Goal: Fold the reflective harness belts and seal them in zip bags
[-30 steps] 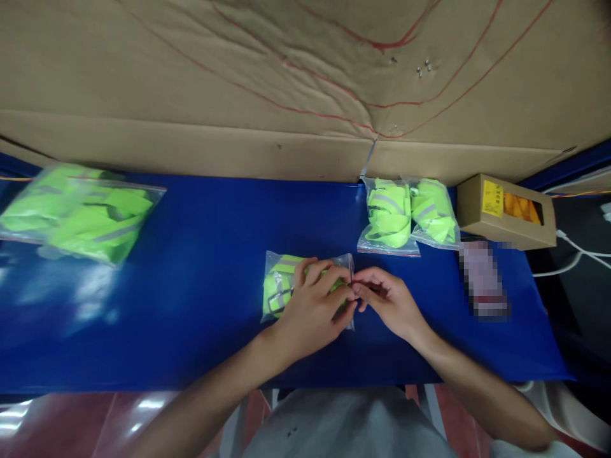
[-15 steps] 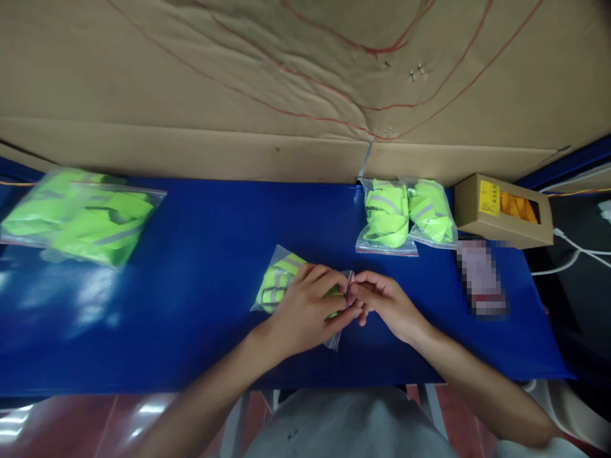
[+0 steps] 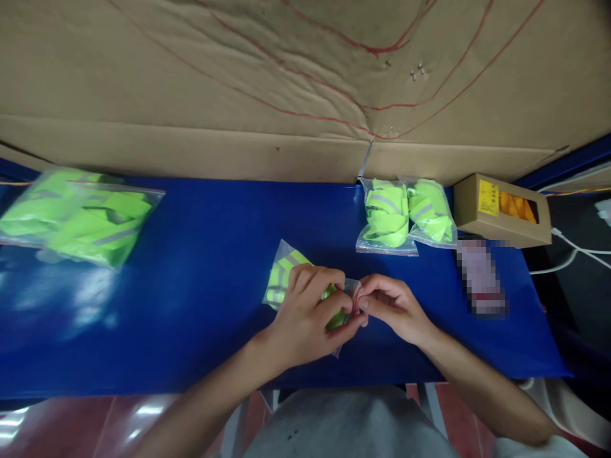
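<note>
A clear zip bag (image 3: 286,270) with a folded neon yellow-green strap with grey reflective stripes lies on the blue table in front of me. My left hand (image 3: 310,315) covers its middle, with curled fingers gripping the bag near its zip end. At the red-lined zip edge, my right hand (image 3: 394,308) pinches the plastic between thumb and forefinger. The two hands' fingertips almost meet there. Part of the bag is hidden under my left hand, and I cannot tell whether the zip is sealed.
Two similar filled bags (image 3: 387,213) lie at the back right, beside a cardboard box (image 3: 501,213) with orange contents. A blurred-out pinkish object (image 3: 482,277) sits before the box. More filled bags (image 3: 102,222) overlap at the far left. White cables (image 3: 580,251) run at right.
The bag has shifted slightly to the right and turned a little. My right hand has moved slightly right with the zip edge, which now shows more between my hands.
</note>
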The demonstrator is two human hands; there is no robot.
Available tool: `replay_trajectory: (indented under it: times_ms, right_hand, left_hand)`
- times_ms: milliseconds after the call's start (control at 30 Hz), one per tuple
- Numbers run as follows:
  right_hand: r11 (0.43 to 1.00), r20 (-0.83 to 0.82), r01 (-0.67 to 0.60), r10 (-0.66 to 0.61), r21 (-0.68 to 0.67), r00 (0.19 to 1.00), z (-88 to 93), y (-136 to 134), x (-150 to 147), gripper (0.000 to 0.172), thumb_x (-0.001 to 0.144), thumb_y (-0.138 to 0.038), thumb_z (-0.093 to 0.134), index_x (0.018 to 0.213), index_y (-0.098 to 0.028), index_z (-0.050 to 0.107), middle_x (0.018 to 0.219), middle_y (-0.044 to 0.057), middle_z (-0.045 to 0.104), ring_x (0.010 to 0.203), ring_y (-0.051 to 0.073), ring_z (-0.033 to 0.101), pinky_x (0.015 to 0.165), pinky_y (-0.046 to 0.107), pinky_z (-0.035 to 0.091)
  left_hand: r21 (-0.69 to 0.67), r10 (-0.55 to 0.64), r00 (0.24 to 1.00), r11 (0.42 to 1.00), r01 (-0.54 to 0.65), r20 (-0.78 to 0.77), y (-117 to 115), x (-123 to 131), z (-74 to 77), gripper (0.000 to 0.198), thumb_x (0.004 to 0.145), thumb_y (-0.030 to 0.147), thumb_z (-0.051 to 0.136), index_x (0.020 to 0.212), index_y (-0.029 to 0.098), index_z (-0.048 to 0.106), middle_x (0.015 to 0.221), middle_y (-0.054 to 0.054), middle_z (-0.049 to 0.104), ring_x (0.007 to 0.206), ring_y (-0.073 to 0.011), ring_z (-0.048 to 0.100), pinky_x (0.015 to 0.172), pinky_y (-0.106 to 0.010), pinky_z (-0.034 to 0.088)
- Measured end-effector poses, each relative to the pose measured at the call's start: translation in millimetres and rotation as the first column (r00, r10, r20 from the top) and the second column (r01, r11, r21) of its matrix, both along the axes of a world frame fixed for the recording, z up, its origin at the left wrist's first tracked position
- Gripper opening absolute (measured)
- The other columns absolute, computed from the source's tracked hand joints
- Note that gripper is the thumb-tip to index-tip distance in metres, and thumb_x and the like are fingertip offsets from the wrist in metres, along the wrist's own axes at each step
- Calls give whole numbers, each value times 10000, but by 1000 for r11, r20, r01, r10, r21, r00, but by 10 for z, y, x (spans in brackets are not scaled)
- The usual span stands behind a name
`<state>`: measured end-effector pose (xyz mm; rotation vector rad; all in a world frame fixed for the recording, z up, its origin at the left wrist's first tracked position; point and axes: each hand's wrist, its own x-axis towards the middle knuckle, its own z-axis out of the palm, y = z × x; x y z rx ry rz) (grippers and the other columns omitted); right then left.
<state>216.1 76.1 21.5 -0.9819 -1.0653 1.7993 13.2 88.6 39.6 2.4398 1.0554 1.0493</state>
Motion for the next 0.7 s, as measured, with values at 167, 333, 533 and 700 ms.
replay_trajectory:
  times_ms: [167,333,533,700]
  right_hand:
    - [1000,56,-10,9,16,998,27,-29,-9,181,928,-365,742,892,-213,650,888,13,669,636,118,645,578,268,567]
    - [997,251,-54,38,59,967,-28,-43,-8,257,946,-439,708,871,-215,608,811,0,633,673,123,605,601,253,499]
    - [989,280,-147,147,-24,949,-83,-10,21,366,947,-542,675,835,-208,576,736,-22,600,625,106,543,592,243,443]
    - [978,215,-200,207,-53,954,-21,21,81,345,939,-527,693,862,-207,590,749,-8,650,644,118,594,617,247,467]
  left_hand:
    - [-143,-59,998,988,60,14,21,-41,64,73,911,198,685,843,210,663,1004,-50,628,1005,-201,570,921,-396,411]
    - [-206,-97,995,974,92,-15,39,-43,28,106,937,180,632,837,203,658,1050,-61,637,1040,-207,575,931,-410,400]
    - [-152,-91,991,986,76,-94,37,5,-100,98,889,169,649,796,197,631,1062,-55,665,1049,-221,587,961,-433,416]
    - [-151,-99,995,984,96,-14,85,-28,-22,133,863,169,690,748,209,637,1042,-42,662,1031,-212,598,952,-424,428]
